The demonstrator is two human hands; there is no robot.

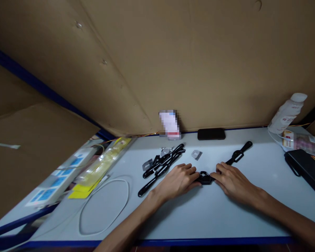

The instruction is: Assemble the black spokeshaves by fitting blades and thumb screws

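Both my hands rest on a white table (204, 213). My left hand (179, 180) and my right hand (232, 181) pinch a small black watch-like part (204, 177) from either side, fingers curled against it. A black strap (238, 153) with a round body stretches away from my right hand toward the back right. To the left of my left hand lies a pile of several black straps (162, 162) with small grey metal pieces (147, 164) among them.
A cardboard wall (173, 63) backs the table. A black phone (211, 133) and a blurred card (170, 124) stand at its foot. A white bottle (287, 112), packets (303, 141) and a black case (306, 168) lie right. A white cable loop (105, 206) and plastic bag (102, 166) lie left.
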